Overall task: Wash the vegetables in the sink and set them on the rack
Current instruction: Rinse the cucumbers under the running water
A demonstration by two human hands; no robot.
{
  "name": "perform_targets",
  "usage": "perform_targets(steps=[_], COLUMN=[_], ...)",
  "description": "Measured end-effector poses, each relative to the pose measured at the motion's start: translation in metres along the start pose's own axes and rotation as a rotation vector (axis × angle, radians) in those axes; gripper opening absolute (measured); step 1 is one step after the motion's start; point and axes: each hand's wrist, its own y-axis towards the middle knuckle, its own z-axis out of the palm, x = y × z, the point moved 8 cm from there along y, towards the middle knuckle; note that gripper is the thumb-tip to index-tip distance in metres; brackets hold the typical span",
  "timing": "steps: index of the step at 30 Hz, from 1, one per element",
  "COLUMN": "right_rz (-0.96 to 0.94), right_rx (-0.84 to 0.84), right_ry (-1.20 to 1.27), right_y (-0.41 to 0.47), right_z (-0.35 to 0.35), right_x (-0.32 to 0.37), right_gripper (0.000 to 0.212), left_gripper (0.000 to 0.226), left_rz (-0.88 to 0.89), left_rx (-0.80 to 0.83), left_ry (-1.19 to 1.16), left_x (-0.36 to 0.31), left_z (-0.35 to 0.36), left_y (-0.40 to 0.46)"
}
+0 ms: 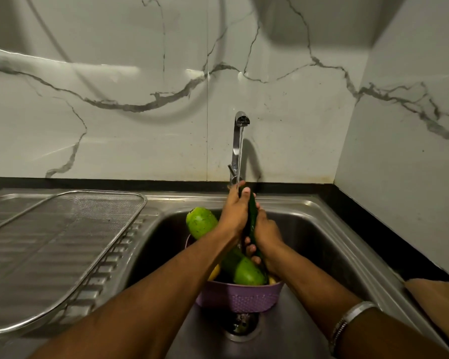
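A long dark green cucumber (252,224) stands nearly upright under the running tap (240,141). My left hand (233,213) grips its upper part and my right hand (266,234) grips its lower part. Below them a purple basket (240,296) sits in the steel sink (322,242) over the drain. It holds a large pale green gourd (201,222), another green vegetable (246,273) and something yellow (214,273). A wire mesh rack (62,242) lies on the drainboard to the left, with nothing on it.
A marble-patterned wall rises behind the sink and on the right. A black counter edge (373,224) runs along the right side. A brown object (436,296) lies at the right edge. A metal bangle (347,322) is on my right forearm.
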Motion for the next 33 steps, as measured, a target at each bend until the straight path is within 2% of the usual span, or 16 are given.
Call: perform_targets(steps=[2,4,9,12,14,16,17,20,23,25,28,31,33], right_rz=[0.005,-0.021,-0.127,-0.097,-0.007,0.039,0.019,-0.214,-0.466,-0.519,-0.533,-0.631,-0.693], right_rx=[0.008,-0.009,-0.082,-0.047,0.004,0.024,0.027,0.018,0.020,0.063,0.101,-0.010,-0.029], right_ry=[-0.012,-0.098,-0.240,-0.146,0.000,0.050,0.032,-0.169,-0.326,-0.315,-0.272,-0.436,-0.552], right_y=[-0.003,-0.005,-0.003,-0.005,-0.008,-0.011,-0.010,-0.011,-0.016,-0.017,-0.024,-0.023,-0.019], right_z=[0.000,0.001,0.002,0.005,0.009,0.010,0.010,0.012,0.024,0.029,0.027,0.024,0.028], right_x=[0.000,0.002,0.013,0.012,0.005,0.004,0.006,0.025,0.042,0.046,0.049,0.050,0.048], right_gripper=[0.071,0.072,0.074,0.070,0.062,0.065,0.067,0.068,0.051,0.038,0.035,0.035,0.037], left_gripper=[0.014,0.019,0.040,0.051,0.042,0.027,0.027,0.025,0.026,0.024,0.018,0.019,0.022], left_rz=[0.082,0.118,-0.060,-0.125,-0.043,0.126,0.195,0.237,0.191,0.246,0.329,0.385,0.359], left_rx=[-0.045,-0.099,-0.109,-0.079,-0.086,-0.051,-0.025,-0.075,-0.147,-0.143,-0.140,-0.202,-0.220], left_ry=[0.165,0.215,-0.188,-0.291,-0.101,0.174,0.273,0.364,0.291,0.272,0.293,0.268,0.207], left_x=[-0.003,-0.009,-0.006,-0.002,-0.004,-0.012,-0.016,-0.022,-0.026,-0.034,-0.038,-0.044,-0.048], left_z=[-0.001,-0.007,-0.011,-0.009,-0.008,-0.005,-0.003,-0.014,-0.028,-0.029,-0.029,-0.031,-0.031], left_y=[0.001,0.003,0.005,-0.001,-0.006,-0.010,-0.011,-0.007,0.000,0.000,-0.002,-0.006,-0.007])
